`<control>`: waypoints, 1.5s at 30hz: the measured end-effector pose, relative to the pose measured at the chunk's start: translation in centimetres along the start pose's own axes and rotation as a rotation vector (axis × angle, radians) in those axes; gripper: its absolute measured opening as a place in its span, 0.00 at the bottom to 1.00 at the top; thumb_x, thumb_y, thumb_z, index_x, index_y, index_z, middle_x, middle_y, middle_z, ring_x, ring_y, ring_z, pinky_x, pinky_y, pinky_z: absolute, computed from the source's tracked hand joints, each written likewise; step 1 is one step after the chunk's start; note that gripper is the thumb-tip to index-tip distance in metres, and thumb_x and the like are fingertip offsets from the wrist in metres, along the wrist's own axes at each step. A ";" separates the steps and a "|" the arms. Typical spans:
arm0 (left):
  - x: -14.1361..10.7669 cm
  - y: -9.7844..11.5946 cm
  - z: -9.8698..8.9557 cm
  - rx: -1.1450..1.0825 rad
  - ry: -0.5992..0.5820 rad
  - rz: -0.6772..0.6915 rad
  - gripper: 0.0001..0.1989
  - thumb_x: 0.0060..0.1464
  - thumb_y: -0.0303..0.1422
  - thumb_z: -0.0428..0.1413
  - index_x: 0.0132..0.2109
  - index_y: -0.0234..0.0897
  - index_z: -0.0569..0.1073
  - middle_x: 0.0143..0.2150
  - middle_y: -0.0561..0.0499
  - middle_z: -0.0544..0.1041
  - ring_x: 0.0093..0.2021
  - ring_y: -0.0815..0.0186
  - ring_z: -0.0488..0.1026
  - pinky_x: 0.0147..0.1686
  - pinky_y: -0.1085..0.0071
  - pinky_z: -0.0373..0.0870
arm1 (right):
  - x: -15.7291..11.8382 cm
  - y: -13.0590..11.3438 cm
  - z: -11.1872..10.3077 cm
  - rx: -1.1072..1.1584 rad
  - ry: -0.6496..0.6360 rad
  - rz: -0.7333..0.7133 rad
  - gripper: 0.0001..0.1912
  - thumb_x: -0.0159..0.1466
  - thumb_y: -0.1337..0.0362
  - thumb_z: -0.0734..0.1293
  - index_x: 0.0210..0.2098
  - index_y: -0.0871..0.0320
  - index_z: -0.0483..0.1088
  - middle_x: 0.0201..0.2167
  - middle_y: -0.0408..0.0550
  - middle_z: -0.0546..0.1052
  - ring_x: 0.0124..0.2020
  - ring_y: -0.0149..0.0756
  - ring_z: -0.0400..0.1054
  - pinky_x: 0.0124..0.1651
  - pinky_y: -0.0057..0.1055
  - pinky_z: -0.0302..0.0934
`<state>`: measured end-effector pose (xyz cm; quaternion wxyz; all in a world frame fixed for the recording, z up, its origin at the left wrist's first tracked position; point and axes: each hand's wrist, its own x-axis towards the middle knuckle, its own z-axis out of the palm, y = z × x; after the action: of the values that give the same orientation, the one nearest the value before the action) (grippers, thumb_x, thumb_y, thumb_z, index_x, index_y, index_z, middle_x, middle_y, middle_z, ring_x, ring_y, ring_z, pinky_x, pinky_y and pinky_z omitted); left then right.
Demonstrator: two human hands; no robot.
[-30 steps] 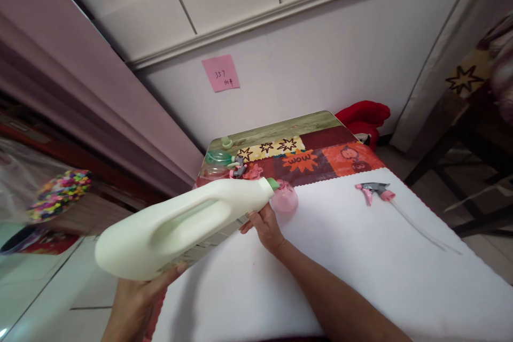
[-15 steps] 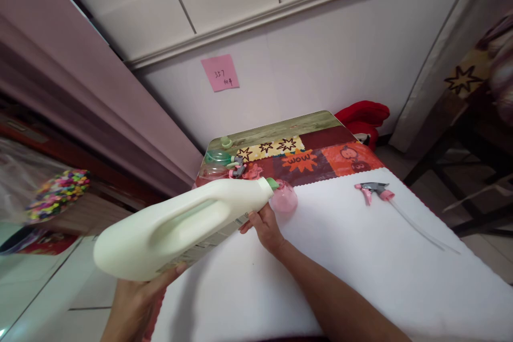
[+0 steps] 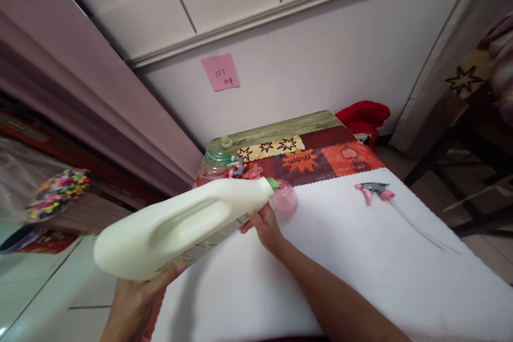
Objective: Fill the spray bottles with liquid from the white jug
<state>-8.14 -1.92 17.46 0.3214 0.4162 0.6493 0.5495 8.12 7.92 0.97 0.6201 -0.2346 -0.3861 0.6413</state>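
Observation:
A large pale-green detergent jug (image 3: 132, 240) is tilted with its green spout down to the right, at the mouth of a pink see-through spray bottle (image 3: 285, 199). My left hand (image 3: 144, 291) grips the jug from beneath near its base. Under the jug's neck, my right hand (image 3: 262, 224) is closed on it, with some fingers hidden behind the jug. The pink bottle stands on the white table cover (image 3: 360, 256). Off to the right lies a grey and pink spray trigger (image 3: 374, 191) with a long clear tube.
Green and pink spray bottles (image 3: 218, 157) stand at the table's far left, by a small green cap (image 3: 226, 142). A pink note (image 3: 220, 72) hangs on the wall behind. A red plush item (image 3: 363, 117) sits beyond the table's back right corner.

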 end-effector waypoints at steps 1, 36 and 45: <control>0.0 0.0 0.0 0.002 -0.002 -0.005 0.41 0.28 0.29 0.74 0.55 0.40 0.78 0.48 0.47 0.84 0.56 0.46 0.77 0.53 0.61 0.78 | 0.0 0.0 0.0 0.007 0.003 0.001 0.31 0.60 0.43 0.71 0.51 0.56 0.60 0.28 0.43 0.80 0.21 0.35 0.76 0.23 0.30 0.73; 0.3 -0.6 -0.4 0.055 0.067 0.000 0.43 0.25 0.32 0.75 0.55 0.39 0.77 0.50 0.48 0.83 0.54 0.48 0.78 0.50 0.65 0.79 | 0.1 0.1 -0.1 0.007 -0.018 0.008 0.30 0.61 0.43 0.71 0.50 0.58 0.61 0.27 0.43 0.79 0.21 0.35 0.76 0.23 0.30 0.74; 0.5 -1.1 -0.9 0.081 0.047 0.015 0.41 0.25 0.32 0.75 0.54 0.40 0.77 0.52 0.50 0.83 0.57 0.51 0.75 0.52 0.71 0.76 | 0.1 0.2 -0.1 0.023 -0.007 -0.001 0.30 0.60 0.44 0.71 0.50 0.58 0.62 0.28 0.44 0.80 0.21 0.35 0.77 0.22 0.29 0.74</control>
<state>-9.39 -1.90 16.60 0.2845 0.4208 0.6753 0.5348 8.08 8.04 0.80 0.6217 -0.2250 -0.3813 0.6461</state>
